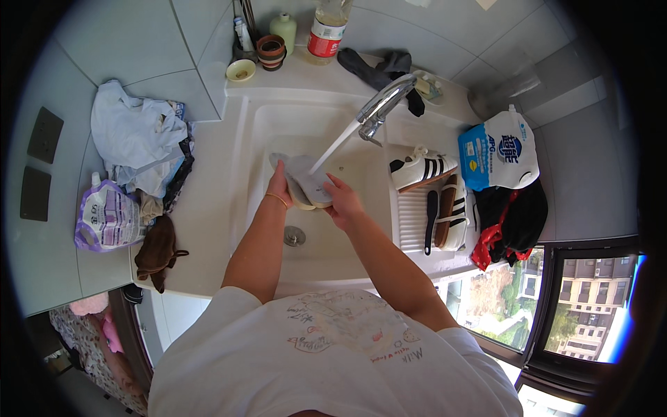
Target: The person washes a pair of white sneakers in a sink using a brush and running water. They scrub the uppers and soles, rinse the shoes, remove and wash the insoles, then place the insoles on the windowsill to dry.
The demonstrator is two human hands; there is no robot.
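A pair of light grey shoe insoles (306,176) is held close together, partly overlapping, over the basin of a white sink (333,266). My left hand (279,186) grips their left side, and my right hand (344,200) holds the heel end of the right insole, thumb on top. Water runs from a chrome faucet (384,101) in a stream (336,145) onto the upper face of the right insole. Below my hands, the metal drain (294,236) shows in the basin floor. The undersides of the insoles are mostly hidden.
At right, white sneakers with black stripes (424,169) and a black-handled brush (431,221) lie on the ribbed drainboard. Beyond are a detergent pouch (500,148) and dark clothes (513,221). Left stand piled clothes (138,125). Behind are a bottle (328,36) and dark socks (367,68).
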